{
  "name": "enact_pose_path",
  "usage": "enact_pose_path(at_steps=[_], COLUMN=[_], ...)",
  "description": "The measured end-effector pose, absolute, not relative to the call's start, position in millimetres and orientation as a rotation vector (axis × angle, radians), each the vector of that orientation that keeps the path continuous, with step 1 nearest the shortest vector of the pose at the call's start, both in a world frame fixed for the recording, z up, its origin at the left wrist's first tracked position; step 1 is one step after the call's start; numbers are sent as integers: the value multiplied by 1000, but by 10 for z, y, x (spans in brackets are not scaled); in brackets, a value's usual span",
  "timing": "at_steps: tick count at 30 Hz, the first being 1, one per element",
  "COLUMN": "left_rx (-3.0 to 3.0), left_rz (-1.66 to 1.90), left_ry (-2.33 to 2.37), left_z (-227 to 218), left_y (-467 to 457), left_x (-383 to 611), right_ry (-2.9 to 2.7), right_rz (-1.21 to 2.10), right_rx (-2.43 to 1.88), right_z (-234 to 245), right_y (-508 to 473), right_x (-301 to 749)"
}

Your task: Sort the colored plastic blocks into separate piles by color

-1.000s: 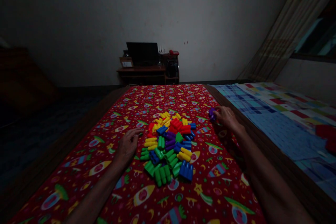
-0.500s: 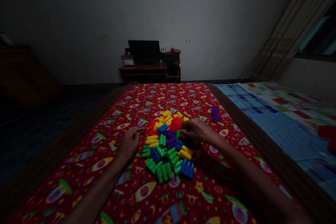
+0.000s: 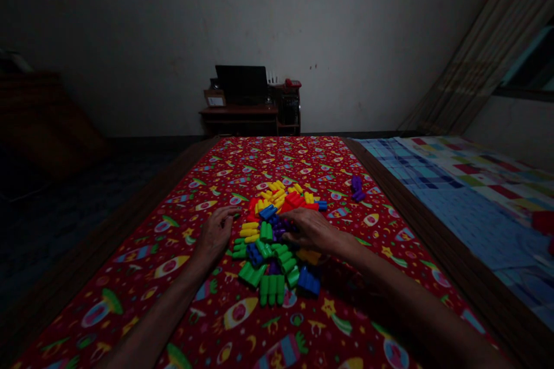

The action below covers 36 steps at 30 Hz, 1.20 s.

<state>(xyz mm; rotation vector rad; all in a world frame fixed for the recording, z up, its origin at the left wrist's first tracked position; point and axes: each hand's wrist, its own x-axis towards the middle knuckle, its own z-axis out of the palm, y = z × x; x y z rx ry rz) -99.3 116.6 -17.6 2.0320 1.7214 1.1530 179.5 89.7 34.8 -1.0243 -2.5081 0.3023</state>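
A pile of plastic building blocks lies on the red patterned cloth (image 3: 242, 340). My right hand (image 3: 309, 228) reaches over the pile's right side, with its fingers and thumb around a purple block (image 3: 280, 229); the hand partly hides it. My left hand (image 3: 216, 229) rests on the cloth beside the pile's left edge, fingers loosely stretched and apart from the blocks. Nearest it are a yellow block (image 3: 250, 230) and a green block (image 3: 239, 249). A red block (image 3: 293, 202) and several yellow blocks (image 3: 277, 187) lie at the far side.
Two joined-looking purple blocks (image 3: 357, 188) lie apart at the right. A blue block (image 3: 309, 281) and a green block (image 3: 272, 290) sit at the near edge. Beyond stands a desk with a monitor (image 3: 241, 83). A bed with a blue sheet (image 3: 428, 207) is on the right.
My right hand has moved left and slightly nearer, from beside a small green block to over the purple blocks. A blue block at the far right now shows. The left hand stays put.
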Motion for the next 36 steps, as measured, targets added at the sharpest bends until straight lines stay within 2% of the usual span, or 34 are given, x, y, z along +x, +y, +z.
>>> enact_pose_path(at_steps=[7, 11, 16, 19, 25, 32, 36], left_rx=[2021, 2020, 2020, 2017, 2007, 2021, 2022], left_rz=[1165, 1154, 1144, 1134, 1152, 1149, 1130], left_ry=[1727, 1717, 1719, 1726, 1716, 1721, 1717], left_z=[-179, -155, -121, -115, -122, -129, -132], left_y=[1169, 1153, 1142, 1143, 1143, 1148, 1154], left_x=[-985, -976, -969, -969, -971, -980, -982], right_ry=[-2204, -1974, -1830, -1764, -1670, -2195, -2561], right_rz=[514, 298, -104, -135, -75, 453, 297], right_rx=[-1172, -1439, -1886, -1931, -1744, -1098, -943], right_z=[601, 679, 527, 408, 500, 645, 463], right_y=[1117, 1342, 1470, 1490, 1511, 1106, 797], right_x=[2039, 2544, 3171, 3372, 3242, 2152, 1695])
